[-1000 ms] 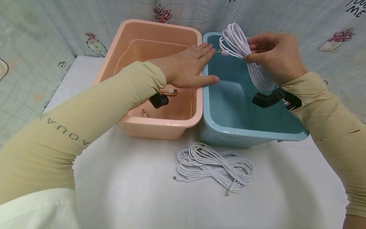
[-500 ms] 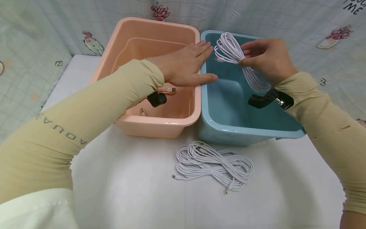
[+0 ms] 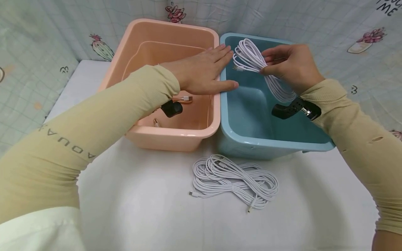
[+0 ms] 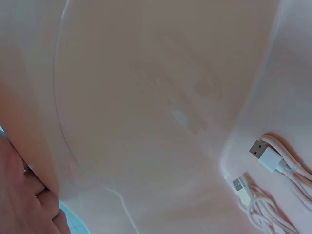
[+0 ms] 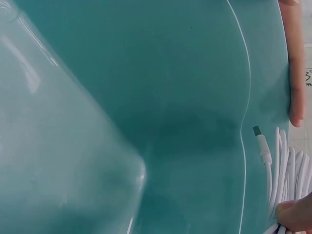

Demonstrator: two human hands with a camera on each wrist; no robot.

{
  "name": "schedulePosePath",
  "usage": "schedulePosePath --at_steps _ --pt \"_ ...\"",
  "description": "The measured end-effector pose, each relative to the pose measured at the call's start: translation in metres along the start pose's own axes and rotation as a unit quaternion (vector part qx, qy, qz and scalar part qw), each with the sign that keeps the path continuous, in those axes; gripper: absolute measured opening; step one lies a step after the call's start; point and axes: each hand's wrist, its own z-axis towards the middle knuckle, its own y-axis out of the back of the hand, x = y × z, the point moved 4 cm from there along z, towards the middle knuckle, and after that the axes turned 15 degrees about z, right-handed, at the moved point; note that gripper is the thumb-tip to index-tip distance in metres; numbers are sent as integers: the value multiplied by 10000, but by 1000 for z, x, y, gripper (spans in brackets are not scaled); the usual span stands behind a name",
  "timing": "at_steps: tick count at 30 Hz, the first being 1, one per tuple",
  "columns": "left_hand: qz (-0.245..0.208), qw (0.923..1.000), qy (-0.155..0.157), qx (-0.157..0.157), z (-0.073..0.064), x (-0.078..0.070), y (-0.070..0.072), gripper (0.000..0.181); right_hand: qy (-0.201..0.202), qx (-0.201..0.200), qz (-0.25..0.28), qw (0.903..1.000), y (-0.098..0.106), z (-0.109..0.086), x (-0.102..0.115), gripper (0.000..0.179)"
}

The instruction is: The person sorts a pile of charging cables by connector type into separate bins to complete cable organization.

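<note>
My right hand point(image 3: 290, 66) pinches a coiled white USB cable point(image 3: 249, 55) over the blue bin point(image 3: 279, 142). In the right wrist view the thumb presses on the cable's strands, and a plug point(image 5: 263, 149) sticks out beside them. My left hand point(image 3: 204, 73) lies flat, fingers straight, across the adjoining rims of the peach bin point(image 3: 169, 132) and the blue one. Inside the peach bin are cables with white USB plugs, one cable point(image 4: 282, 161) showing at the right of the left wrist view; the forearm hides part of that bin in the head view.
Several coils of white cable point(image 3: 235, 181) lie overlapping on the white table point(image 3: 141, 209), in front of the bins. A patterned curtain point(image 3: 201, 14) hangs close behind the bins.
The right hand has lowered the coiled cable slightly toward the blue bin. The left hand stays on the rims; the whole head view has shifted a little.
</note>
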Motion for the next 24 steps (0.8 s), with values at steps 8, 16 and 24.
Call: schedulePosePath --at_steps 8,16,24 --pt "3 10000 -42 -44 -1 -1 1 93 18 14 345 9994 1 -2 2 49" --pt "7 10000 -13 -16 -1 0 0 92 -40 9 139 9999 -2 -3 3 49" --pt "-2 10000 0 5 -1 0 1 92 37 83 211 9997 -2 -4 4 49"
